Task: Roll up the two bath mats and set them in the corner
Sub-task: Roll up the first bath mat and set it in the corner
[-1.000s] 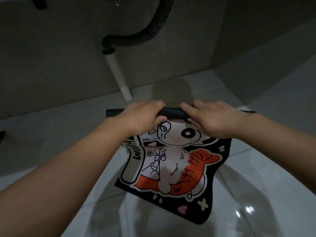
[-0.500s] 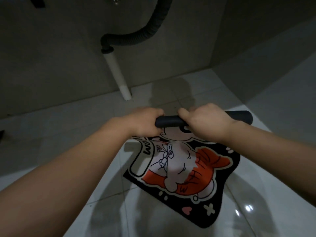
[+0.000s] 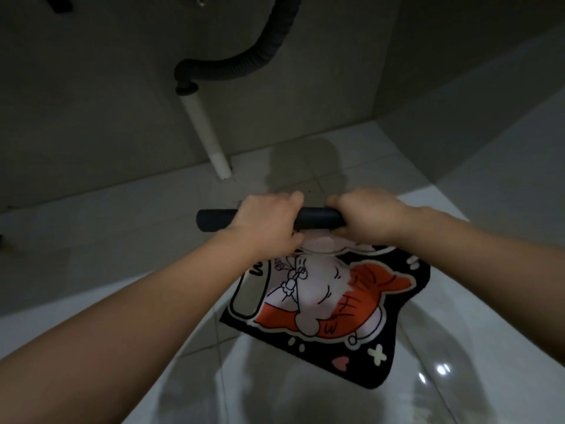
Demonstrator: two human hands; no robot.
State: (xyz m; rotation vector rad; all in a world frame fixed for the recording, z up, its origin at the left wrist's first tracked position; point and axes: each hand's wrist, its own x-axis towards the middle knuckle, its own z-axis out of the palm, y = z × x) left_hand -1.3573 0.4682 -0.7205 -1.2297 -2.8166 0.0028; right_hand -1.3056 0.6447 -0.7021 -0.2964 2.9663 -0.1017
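Note:
A black bath mat (image 3: 330, 301) with a cartoon print in white and orange lies on the pale tiled floor. Its far end is wound into a dark roll (image 3: 318, 220) lying crosswise. My left hand (image 3: 269, 224) grips the roll left of its middle, and my right hand (image 3: 367, 218) grips it on the right. Both hands curl over the top of the roll. The roll's left end sticks out past my left hand; its right end is hidden by my right hand. Only one mat is in view.
A white drain pipe (image 3: 204, 133) rises from the floor by the back wall and joins a black corrugated hose (image 3: 250, 62). The back wall meets a right-hand wall at a corner (image 3: 379, 117) behind the mat. The floor tiles are glossy.
The roll has grown thicker and taken in more of the mat, so the cartoon's face is now wound inside. Both hands have closed tighter over the roll.

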